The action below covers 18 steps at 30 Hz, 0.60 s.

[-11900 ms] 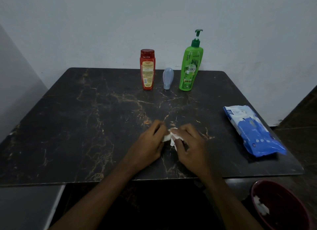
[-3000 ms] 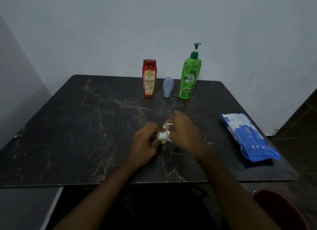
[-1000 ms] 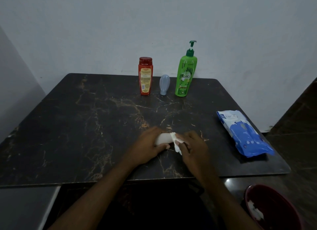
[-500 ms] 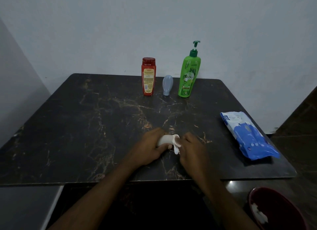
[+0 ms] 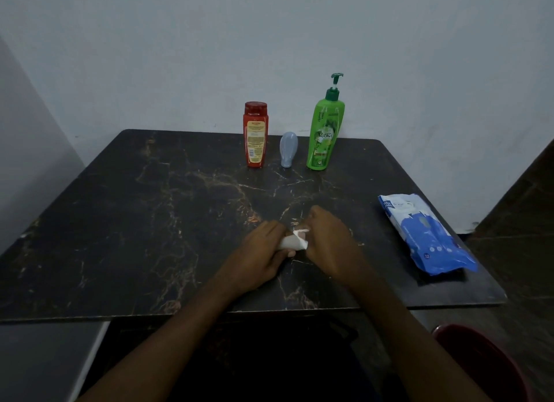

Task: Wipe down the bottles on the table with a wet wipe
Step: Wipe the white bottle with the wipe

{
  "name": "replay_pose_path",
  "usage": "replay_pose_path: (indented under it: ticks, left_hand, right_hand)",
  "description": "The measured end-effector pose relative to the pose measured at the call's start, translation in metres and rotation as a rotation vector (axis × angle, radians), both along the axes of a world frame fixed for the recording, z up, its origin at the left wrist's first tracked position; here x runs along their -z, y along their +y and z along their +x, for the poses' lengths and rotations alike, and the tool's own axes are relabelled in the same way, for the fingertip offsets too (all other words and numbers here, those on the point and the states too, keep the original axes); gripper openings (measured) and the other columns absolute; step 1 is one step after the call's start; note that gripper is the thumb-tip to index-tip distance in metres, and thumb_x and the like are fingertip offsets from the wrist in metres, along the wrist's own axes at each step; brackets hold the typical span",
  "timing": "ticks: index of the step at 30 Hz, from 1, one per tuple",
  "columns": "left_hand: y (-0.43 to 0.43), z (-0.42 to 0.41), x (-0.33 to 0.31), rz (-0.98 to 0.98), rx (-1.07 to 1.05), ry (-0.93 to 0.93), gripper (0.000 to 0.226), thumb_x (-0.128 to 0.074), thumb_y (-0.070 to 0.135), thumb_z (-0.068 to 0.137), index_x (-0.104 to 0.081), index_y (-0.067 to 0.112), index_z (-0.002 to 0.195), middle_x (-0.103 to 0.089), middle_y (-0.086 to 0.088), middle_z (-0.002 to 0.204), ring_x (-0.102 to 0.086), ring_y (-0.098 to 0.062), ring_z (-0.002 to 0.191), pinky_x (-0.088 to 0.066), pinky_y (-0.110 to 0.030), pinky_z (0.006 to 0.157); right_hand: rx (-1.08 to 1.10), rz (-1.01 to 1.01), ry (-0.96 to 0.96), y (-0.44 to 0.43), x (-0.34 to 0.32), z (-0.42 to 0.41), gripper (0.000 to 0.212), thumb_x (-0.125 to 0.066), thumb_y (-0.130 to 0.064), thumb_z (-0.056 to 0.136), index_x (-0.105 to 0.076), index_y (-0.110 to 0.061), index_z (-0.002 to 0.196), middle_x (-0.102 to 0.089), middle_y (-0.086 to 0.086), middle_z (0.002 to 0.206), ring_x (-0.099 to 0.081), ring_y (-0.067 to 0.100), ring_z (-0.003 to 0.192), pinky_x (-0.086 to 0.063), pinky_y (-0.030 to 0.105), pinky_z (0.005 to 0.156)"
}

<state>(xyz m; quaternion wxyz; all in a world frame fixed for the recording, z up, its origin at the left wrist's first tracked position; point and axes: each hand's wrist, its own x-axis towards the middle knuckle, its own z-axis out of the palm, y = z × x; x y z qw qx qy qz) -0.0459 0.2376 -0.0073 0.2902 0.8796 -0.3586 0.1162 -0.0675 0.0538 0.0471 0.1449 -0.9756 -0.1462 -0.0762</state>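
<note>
The right hand (image 5: 329, 243) has shifted up over the end of the small white bottle (image 5: 287, 243), fingers pinching the wet wipe (image 5: 300, 231) there; the left hand (image 5: 260, 257) grips the bottle at the tabletop's (image 5: 150, 222) front middle.

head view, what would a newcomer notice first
At the table's near middle the left hand grips a small white bottle while the right hand holds a wet wipe against it. At the far edge stand a red bottle, a grey bottle and a tall green pump bottle; a blue wipes pack lies at the right.
</note>
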Motion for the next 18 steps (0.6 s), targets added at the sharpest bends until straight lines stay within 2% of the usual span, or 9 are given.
replay_pose_path:
  ticks: [2, 4, 6, 8, 10, 13, 15, 17, 18]
  left_hand:
    - [0.000, -0.002, 0.000, -0.004, -0.037, 0.010, 0.016, -0.065, 0.030, 0.097, -0.051, 0.022, 0.103, -0.055, 0.009, 0.099, -0.050, -0.008, 0.087, -0.041, -0.026, 0.076]
    - [-0.001, -0.003, -0.001, 0.005, -0.068, -0.016, 0.018, -0.065, 0.028, 0.096, -0.048, 0.022, 0.100, -0.059, 0.007, 0.095, -0.053, -0.010, 0.081, -0.042, -0.028, 0.070]
    - [-0.001, -0.004, -0.002, 0.023, -0.098, -0.065, 0.020, -0.065, 0.026, 0.096, -0.045, 0.023, 0.099, -0.061, 0.006, 0.091, -0.051, -0.009, 0.075, -0.036, -0.026, 0.064]
    - [-0.002, -0.006, -0.005, 0.053, -0.122, -0.117, 0.024, -0.065, 0.024, 0.095, -0.042, 0.025, 0.100, -0.060, 0.006, 0.089, -0.045, -0.007, 0.070, -0.031, -0.024, 0.062]
    - [-0.002, -0.009, -0.007, 0.089, -0.120, -0.145, 0.030, -0.067, 0.019, 0.092, -0.040, 0.026, 0.102, -0.060, 0.003, 0.090, -0.048, -0.010, 0.068, -0.031, -0.023, 0.062]
    - [-0.003, -0.013, -0.011, 0.114, -0.055, -0.159, 0.038, -0.069, 0.009, 0.085, -0.041, 0.025, 0.105, -0.059, 0.000, 0.098, -0.055, -0.016, 0.077, -0.034, -0.023, 0.065]
    - [-0.004, -0.014, -0.013, 0.119, -0.026, -0.169, 0.040, -0.071, 0.010, 0.084, -0.043, 0.025, 0.108, -0.060, -0.003, 0.105, -0.054, -0.015, 0.084, -0.035, -0.021, 0.069]
    - [-0.004, -0.013, -0.012, 0.116, -0.018, -0.174, 0.042, -0.072, 0.010, 0.083, -0.042, 0.024, 0.109, -0.060, -0.005, 0.108, -0.053, -0.015, 0.088, -0.036, -0.022, 0.072]
    - [-0.005, -0.013, -0.011, 0.111, -0.016, -0.162, 0.042, -0.071, 0.008, 0.084, -0.041, 0.024, 0.109, -0.060, -0.006, 0.107, -0.050, -0.014, 0.089, -0.036, -0.023, 0.073]
  right_hand:
    - [0.040, 0.021, -0.078, 0.003, 0.011, -0.009, 0.023, -0.061, -0.012, 0.089, -0.067, -0.012, 0.111, -0.054, 0.007, 0.110, -0.053, 0.023, 0.103, -0.040, 0.029, 0.085]
    - [0.090, 0.140, -0.146, 0.006, 0.029, -0.019, 0.020, -0.062, -0.007, 0.086, -0.069, -0.013, 0.104, -0.053, 0.004, 0.097, -0.055, 0.022, 0.087, -0.045, 0.031, 0.071]
    - [0.108, 0.226, -0.233, 0.006, 0.044, -0.029, 0.024, -0.060, -0.005, 0.085, -0.070, -0.010, 0.107, -0.053, 0.002, 0.089, -0.054, 0.020, 0.078, -0.046, 0.032, 0.063]
    - [0.122, 0.307, -0.295, 0.007, 0.048, -0.036, 0.028, -0.055, -0.007, 0.088, -0.070, -0.007, 0.111, -0.055, 0.003, 0.089, -0.054, 0.020, 0.077, -0.046, 0.031, 0.065]
    - [0.129, 0.326, -0.328, 0.009, 0.047, -0.039, 0.031, -0.049, -0.011, 0.090, -0.071, -0.007, 0.112, -0.056, 0.003, 0.090, -0.055, 0.019, 0.078, -0.047, 0.030, 0.067]
    - [0.125, 0.274, -0.311, 0.008, 0.041, -0.036, 0.034, -0.056, -0.005, 0.083, -0.070, -0.007, 0.113, -0.058, 0.006, 0.095, -0.057, 0.022, 0.082, -0.051, 0.033, 0.066]
    - [0.144, 0.164, -0.220, 0.008, 0.030, -0.030, 0.039, -0.064, -0.003, 0.081, -0.067, -0.011, 0.119, -0.057, 0.008, 0.109, -0.056, 0.024, 0.096, -0.052, 0.034, 0.076]
    - [0.156, 0.068, -0.143, 0.006, 0.017, -0.020, 0.043, -0.070, -0.013, 0.083, -0.061, -0.015, 0.125, -0.051, 0.005, 0.125, -0.049, 0.021, 0.112, -0.047, 0.033, 0.090]
    - [0.159, 0.048, -0.123, 0.006, 0.011, -0.015, 0.040, -0.069, -0.017, 0.085, -0.061, -0.016, 0.124, -0.049, 0.004, 0.127, -0.047, 0.020, 0.115, -0.046, 0.033, 0.092]
